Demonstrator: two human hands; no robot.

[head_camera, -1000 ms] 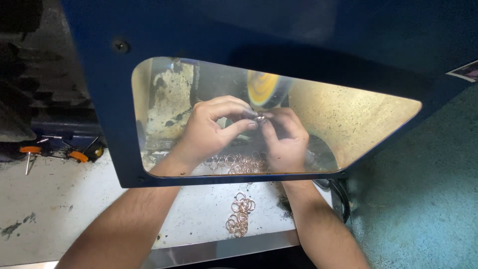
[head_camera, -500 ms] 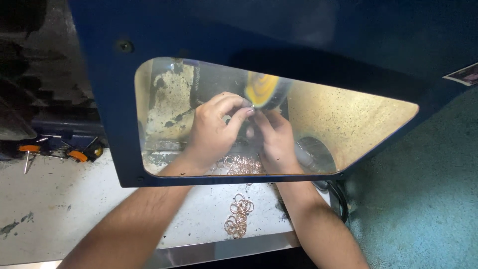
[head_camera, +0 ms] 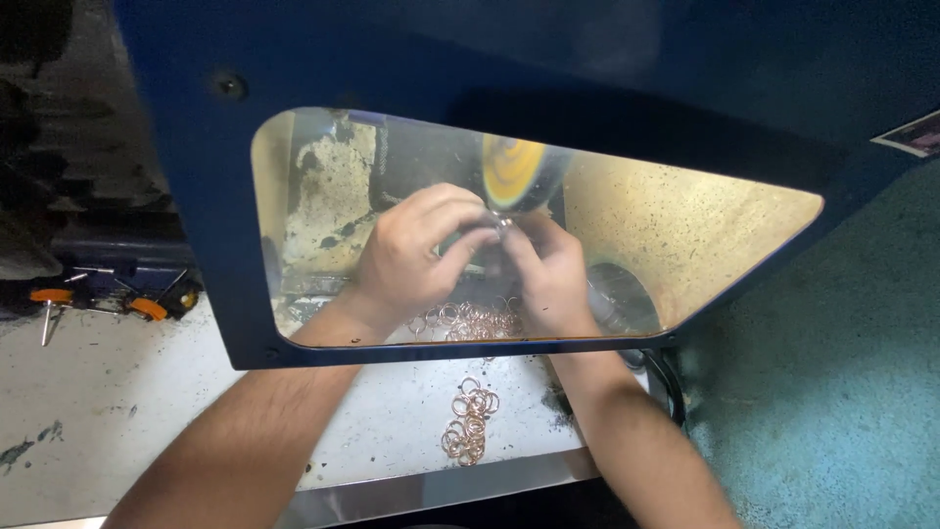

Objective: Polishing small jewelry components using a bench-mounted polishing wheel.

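Small shiny piece (head_camera: 502, 224) hard to see behind the window (head_camera: 685, 235), pinched between fingertips of left hand (head_camera: 411, 257) and right hand (head_camera: 548, 274), touching yellow wheel (head_camera: 514, 173), rings (head_camera: 468, 426) below

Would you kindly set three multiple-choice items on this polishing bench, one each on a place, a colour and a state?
1. Where does the loose pile of copper-coloured rings lie?
A. On the pale bench in front of the blue guard
B. On the teal floor
C. On top of the guard

2. What colour is the buffing wheel?
A. Red
B. Yellow
C. White

3. How do the hands stand?
A. Both resting flat on the bench
B. One at the wheel, one on the floor
C. Both raised together at the wheel, fingers pinched on a small piece

Answers:
1 A, the rings sit on the bench between the forearms, outside the window.
2 B, the disc shows yellow behind the window.
3 C, the left hand and right hand meet just below the wheel around a small shiny piece too small to identify.
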